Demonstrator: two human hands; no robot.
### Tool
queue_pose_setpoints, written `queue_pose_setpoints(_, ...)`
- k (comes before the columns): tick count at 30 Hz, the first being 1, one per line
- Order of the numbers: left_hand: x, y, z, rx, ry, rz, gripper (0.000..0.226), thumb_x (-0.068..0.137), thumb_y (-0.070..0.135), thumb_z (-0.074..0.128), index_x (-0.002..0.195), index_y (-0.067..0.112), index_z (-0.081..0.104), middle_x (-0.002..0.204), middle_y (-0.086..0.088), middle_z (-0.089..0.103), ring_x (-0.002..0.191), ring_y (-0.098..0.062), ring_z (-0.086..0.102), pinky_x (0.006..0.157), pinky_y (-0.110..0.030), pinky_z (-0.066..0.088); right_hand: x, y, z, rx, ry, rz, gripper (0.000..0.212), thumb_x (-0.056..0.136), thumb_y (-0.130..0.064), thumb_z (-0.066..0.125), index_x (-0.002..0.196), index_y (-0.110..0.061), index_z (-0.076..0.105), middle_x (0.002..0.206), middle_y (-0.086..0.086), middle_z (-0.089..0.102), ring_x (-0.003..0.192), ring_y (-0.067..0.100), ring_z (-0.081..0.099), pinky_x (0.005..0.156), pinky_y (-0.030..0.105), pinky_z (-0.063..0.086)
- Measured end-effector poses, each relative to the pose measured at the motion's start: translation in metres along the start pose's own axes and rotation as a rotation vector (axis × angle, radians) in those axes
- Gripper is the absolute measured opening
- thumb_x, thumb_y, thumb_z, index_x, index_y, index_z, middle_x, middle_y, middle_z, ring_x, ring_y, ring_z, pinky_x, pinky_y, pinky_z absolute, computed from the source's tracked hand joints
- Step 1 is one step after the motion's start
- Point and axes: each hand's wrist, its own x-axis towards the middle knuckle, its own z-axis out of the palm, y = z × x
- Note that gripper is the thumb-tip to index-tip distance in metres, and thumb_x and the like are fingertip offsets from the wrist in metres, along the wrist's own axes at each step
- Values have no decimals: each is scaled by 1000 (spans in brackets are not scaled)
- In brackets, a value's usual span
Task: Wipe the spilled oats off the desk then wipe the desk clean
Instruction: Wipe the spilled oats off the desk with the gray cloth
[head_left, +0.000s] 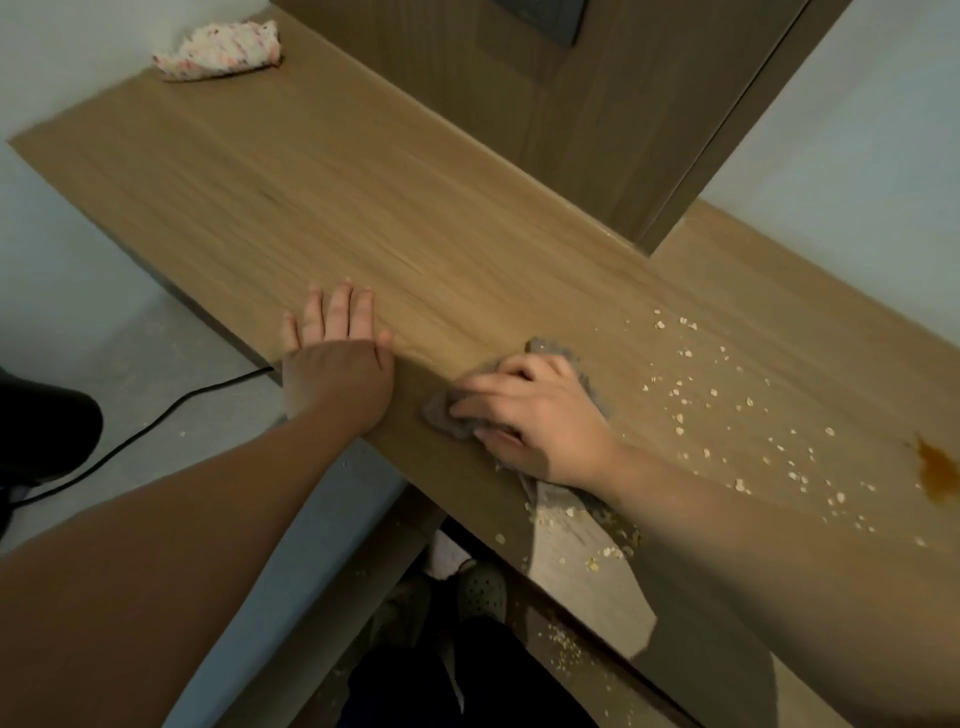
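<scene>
A long wooden desk (363, 218) runs from the upper left to the lower right. Spilled oats (727, 415) lie scattered over its right part, and a few sit near the front edge under my right forearm. My right hand (535, 415) presses a grey cloth (447, 413) onto the desk near the front edge, its fingers curled over the cloth. My left hand (337, 358) lies flat on the desk's front edge, fingers straight, to the left of the cloth. An orange-brown stain (937, 465) marks the desk at the far right.
A crumpled white cloth with pink spots (221, 49) lies at the desk's far left end. A wooden panel (597, 104) rises behind the desk. More oats (566, 649) lie on the floor below the edge. A black cable (156, 421) crosses the floor at left.
</scene>
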Motion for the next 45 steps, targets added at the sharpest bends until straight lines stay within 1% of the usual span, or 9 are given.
queue_pose_setpoints(14,-42,-12,-16,164,-265,352,61,100,46,11,150,18,-10,158,-8,-13,144,-28,-15,116,-48,-5,-104,-55,-13,-31,18,224,35,75,-24,46,97,-30,71,111,-14,67,92,15,47,73,39,47)
queue_pose_setpoints(17,-42,-14,-18,174,-310,367,61,100,47,10,150,19,-12,157,-8,-17,143,-29,-18,115,-48,-7,-100,-71,-22,-49,175,496,35,79,-28,45,103,-29,70,109,-12,67,89,15,51,76,38,47)
queue_pose_setpoints(21,-42,-14,-17,158,-310,367,60,100,46,10,150,20,-10,158,-7,-16,143,-29,-17,115,-49,-5,-53,-110,-7,-141,328,924,44,92,-30,44,136,-28,45,137,-8,48,115,15,41,94,31,33)
queue_pose_setpoints(24,-44,-13,-18,134,-304,356,59,100,45,12,151,21,-7,158,-5,-13,144,-27,-14,116,-48,-4,-17,-135,27,-131,270,1036,50,94,-38,45,141,-24,36,146,0,36,125,23,37,100,40,30)
queue_pose_setpoints(27,-42,-13,-18,102,-270,351,57,100,43,14,151,22,-2,159,-4,-9,145,-26,-11,116,-46,-2,-14,-139,44,-230,232,1032,49,78,-43,64,125,-27,57,129,4,57,110,29,55,86,50,42)
queue_pose_setpoints(31,-44,-13,-17,96,-223,345,56,100,41,18,151,20,9,159,-6,0,145,-27,-4,116,-47,3,-56,-129,40,-243,269,1092,40,79,-37,63,118,-31,62,124,0,61,107,27,57,85,48,42)
queue_pose_setpoints(37,-40,2,-16,45,-145,391,51,100,33,26,147,15,23,157,-8,14,144,-27,7,115,-47,10,-124,-125,24,-241,413,1497,44,91,-30,48,135,-30,46,141,-4,46,124,24,39,95,40,30)
queue_pose_setpoints(40,-34,15,-15,12,-178,434,49,100,33,25,147,23,22,157,-3,12,144,-25,6,114,-51,12,-86,-130,21,-205,571,1411,40,87,-24,57,127,-27,53,132,0,54,112,26,48,89,39,37)
queue_pose_setpoints(45,-32,27,-13,-34,-183,344,47,100,32,25,146,27,24,157,-1,13,145,-22,2,114,-56,6,-37,-130,35,-219,428,1168,30,72,-33,75,101,-33,67,116,-2,64,91,24,60,72,36,44)
